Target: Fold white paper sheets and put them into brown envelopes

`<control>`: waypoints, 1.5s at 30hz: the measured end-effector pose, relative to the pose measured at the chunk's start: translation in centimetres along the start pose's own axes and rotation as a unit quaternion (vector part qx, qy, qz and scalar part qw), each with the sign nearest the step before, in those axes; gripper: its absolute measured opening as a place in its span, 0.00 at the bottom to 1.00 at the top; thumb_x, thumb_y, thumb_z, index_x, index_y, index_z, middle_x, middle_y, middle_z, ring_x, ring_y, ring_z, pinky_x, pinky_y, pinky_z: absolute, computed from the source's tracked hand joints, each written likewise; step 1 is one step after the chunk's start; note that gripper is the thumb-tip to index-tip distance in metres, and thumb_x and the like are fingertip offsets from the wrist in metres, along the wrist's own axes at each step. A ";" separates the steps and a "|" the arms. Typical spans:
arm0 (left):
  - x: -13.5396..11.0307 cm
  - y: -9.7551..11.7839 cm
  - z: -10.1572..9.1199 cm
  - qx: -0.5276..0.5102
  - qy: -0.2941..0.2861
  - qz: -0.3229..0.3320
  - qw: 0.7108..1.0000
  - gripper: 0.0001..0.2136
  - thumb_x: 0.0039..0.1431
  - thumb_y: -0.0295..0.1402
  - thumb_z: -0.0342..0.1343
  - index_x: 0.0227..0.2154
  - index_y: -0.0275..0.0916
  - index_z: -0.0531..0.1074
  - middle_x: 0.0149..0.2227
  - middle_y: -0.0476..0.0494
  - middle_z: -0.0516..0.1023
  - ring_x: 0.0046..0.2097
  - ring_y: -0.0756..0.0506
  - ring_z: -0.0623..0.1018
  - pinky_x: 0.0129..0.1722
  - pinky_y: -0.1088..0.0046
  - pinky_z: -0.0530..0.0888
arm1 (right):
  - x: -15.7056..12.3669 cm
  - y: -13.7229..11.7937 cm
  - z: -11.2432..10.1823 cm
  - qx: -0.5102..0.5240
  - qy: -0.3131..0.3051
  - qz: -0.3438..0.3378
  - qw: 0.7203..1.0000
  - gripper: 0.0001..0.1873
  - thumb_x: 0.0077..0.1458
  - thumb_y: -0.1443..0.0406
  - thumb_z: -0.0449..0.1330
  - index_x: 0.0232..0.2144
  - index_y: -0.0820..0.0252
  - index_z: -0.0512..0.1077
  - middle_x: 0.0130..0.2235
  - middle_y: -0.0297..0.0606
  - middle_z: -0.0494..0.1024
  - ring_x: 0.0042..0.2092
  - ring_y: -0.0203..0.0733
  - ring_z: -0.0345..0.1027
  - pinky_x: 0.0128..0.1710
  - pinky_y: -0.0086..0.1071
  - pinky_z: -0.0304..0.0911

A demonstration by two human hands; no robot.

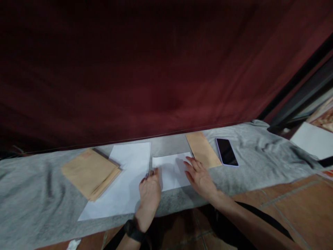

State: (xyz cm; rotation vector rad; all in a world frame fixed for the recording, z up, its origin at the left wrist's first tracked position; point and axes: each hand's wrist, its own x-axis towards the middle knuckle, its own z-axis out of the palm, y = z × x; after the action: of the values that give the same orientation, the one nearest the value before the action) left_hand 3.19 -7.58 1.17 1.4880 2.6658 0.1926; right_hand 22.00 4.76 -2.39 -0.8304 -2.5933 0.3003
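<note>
A white sheet of paper (171,172), which looks folded to a smaller size, lies flat in front of me. My left hand (151,189) is closed at its left edge, fingers curled onto the paper; the fingertips are partly hidden. Over the right edge of the same paper rests my right hand (201,177), open, its fingers spread. A single brown envelope (203,149) lies just beyond that hand. To the left is a larger stack of white paper (127,184), with a pile of brown envelopes (90,172) overlapping its left side.
A phone (227,152) in a pale purple case lies right of the single envelope. Everything lies on a grey cloth (249,149) over a narrow surface. Dark red fabric (161,76) hangs behind it. Tiled floor (293,205) shows in front.
</note>
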 end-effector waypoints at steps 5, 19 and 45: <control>-0.4 0.3 -0.2 0.074 0.008 0.024 0.997 0.24 0.63 0.18 0.38 0.54 0.33 0.73 0.37 0.33 0.82 0.36 0.39 0.82 0.39 0.61 0.78 | -0.7 -2.3 2.5 0.017 -0.038 -0.070 0.997 0.29 0.67 0.63 0.52 0.67 0.66 0.58 0.69 0.50 0.58 0.70 0.51 0.51 0.68 0.50 0.53; -0.3 1.7 6.8 -0.006 0.094 0.164 0.982 0.26 0.70 0.41 0.41 0.65 0.31 0.61 0.69 0.29 0.60 0.69 0.36 0.61 0.66 0.51 0.63 | -0.2 -2.0 3.6 0.001 -0.039 -0.057 0.998 0.28 0.65 0.68 0.50 0.66 0.66 0.60 0.69 0.48 0.60 0.70 0.47 0.51 0.69 0.47 0.50; -0.2 1.4 6.5 0.020 0.086 0.178 0.980 0.30 0.69 0.47 0.41 0.65 0.31 0.61 0.69 0.28 0.59 0.70 0.33 0.59 0.67 0.50 0.60 | -0.2 14.6 -6.1 -0.168 0.002 0.383 0.908 0.41 0.60 0.57 0.56 0.71 0.61 0.48 0.61 0.57 0.66 0.58 0.62 0.66 0.56 0.53 0.58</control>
State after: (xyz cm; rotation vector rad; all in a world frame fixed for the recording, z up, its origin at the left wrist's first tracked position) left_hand 5.33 -6.55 -5.05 2.0414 2.5145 0.3046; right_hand 32.24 16.80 -1.59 -1.9557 -2.2177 0.0525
